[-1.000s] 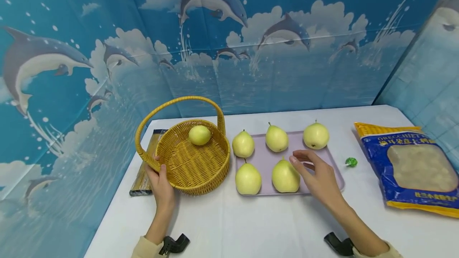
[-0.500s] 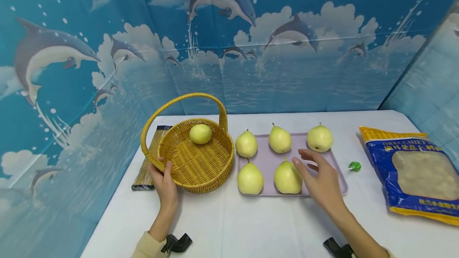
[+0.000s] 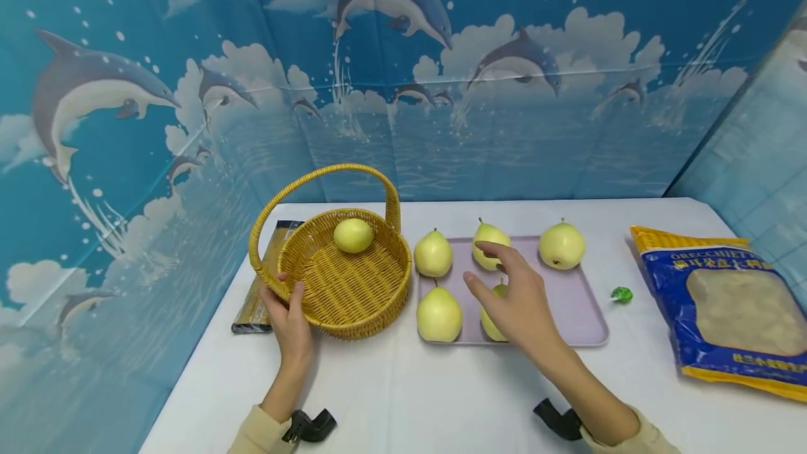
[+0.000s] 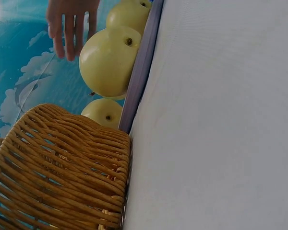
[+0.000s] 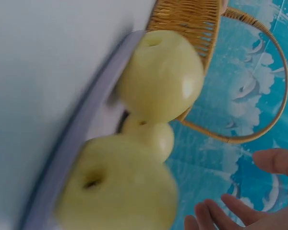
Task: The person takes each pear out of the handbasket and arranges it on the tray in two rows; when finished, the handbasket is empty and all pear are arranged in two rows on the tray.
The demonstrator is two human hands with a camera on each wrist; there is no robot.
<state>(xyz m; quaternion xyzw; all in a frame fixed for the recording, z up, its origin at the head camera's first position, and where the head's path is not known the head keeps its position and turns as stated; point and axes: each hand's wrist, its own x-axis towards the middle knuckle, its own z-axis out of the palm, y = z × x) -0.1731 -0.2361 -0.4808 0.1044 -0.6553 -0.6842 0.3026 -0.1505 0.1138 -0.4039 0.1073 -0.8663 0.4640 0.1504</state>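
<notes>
On the left, my left hand [image 3: 292, 321] grips the rim of a yellow wicker basket [image 3: 353, 328] by the foot of its arched handle. One yellow-green pear [image 3: 354, 235] lies inside. To the right, a pale purple tray [image 3: 583, 314] bears several more pears, among them a front left pear [image 3: 438, 315]. My right hand [image 3: 520, 300] hovers over the tray with thumb and fingers apart, holding nothing. It partly covers the front right pear [image 3: 490, 326] and the back middle pear [image 3: 487, 233]. In the right wrist view, its spread fingers [image 5: 230, 215] are apart from the pears.
Behind the basket on the left lies a flat brown packet [image 3: 255, 307]. A small green item [image 3: 621, 295] sits right of the tray. Further right is a blue and yellow bag of pasta [image 3: 725, 307]. A dolphin-print curtain [image 3: 403, 146] hangs behind the white table.
My right hand has moved left, from the tray's right side to above the front right pear. My left hand stays on the basket. The head view has shifted slightly.
</notes>
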